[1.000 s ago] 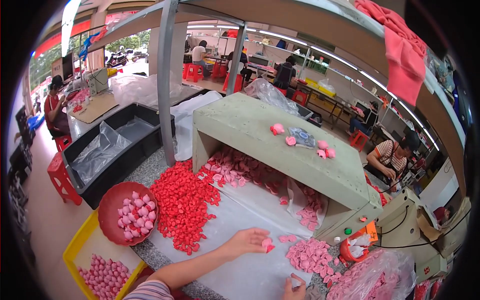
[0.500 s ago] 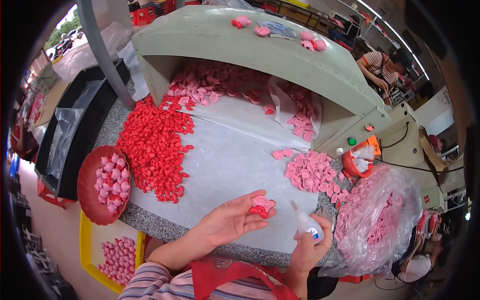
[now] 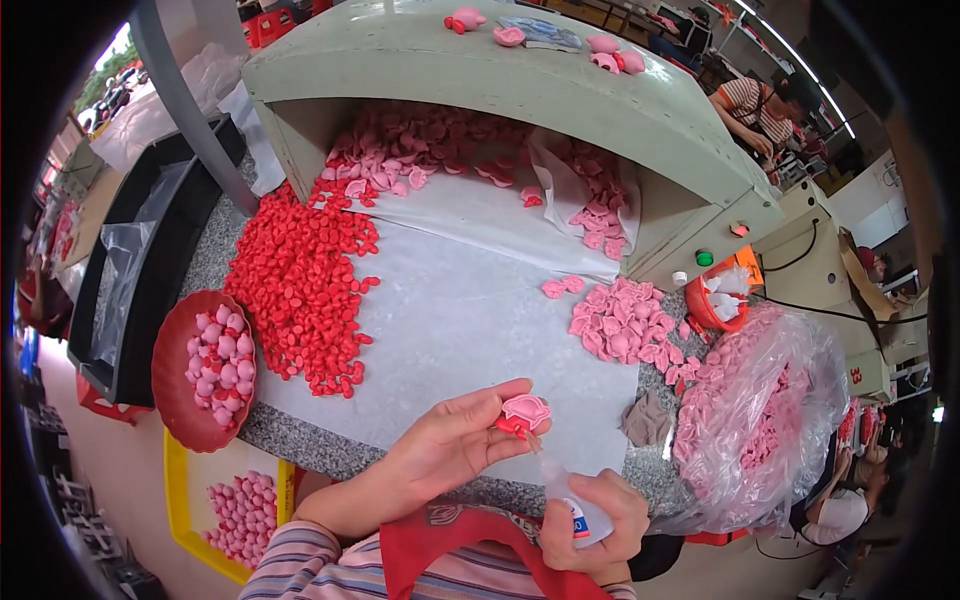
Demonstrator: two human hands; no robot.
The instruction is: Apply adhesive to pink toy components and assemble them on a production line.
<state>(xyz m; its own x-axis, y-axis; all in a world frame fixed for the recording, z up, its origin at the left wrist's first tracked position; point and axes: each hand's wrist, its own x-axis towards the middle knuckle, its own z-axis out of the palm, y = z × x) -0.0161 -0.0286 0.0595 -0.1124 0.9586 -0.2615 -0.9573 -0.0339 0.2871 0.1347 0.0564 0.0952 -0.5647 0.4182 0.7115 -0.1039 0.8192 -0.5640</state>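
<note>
My left hand (image 3: 445, 435) pinches a small pink hollow plastic piece (image 3: 525, 409) and a red plastic piece (image 3: 511, 426) between thumb and fingers. My right hand (image 3: 612, 522) is closed around a translucent squeeze bottle (image 3: 562, 486) with a narrow nozzle. The nozzle tip reaches the red piece at my left fingers; whether it touches cannot be made out. Both hands are over the near edge of the white paper sheet (image 3: 440, 310). A heap of red pieces (image 3: 295, 295) lies to the left, and a smaller pile of pink pieces (image 3: 622, 322) to the right.
A pale green hood (image 3: 480, 75) with pink pieces under it stands behind. At left are a red bowl (image 3: 168, 400) of pink-and-red parts, a black tray (image 3: 125, 385) and a yellow crate (image 3: 180, 500). A plastic bag (image 3: 800, 420), grey cloth (image 3: 647, 420) and orange cup (image 3: 712, 308) sit right.
My right hand has moved left with the bottle, bringing its nozzle up to the red piece. The grey cloth is now uncovered. My left hand keeps its hold.
</note>
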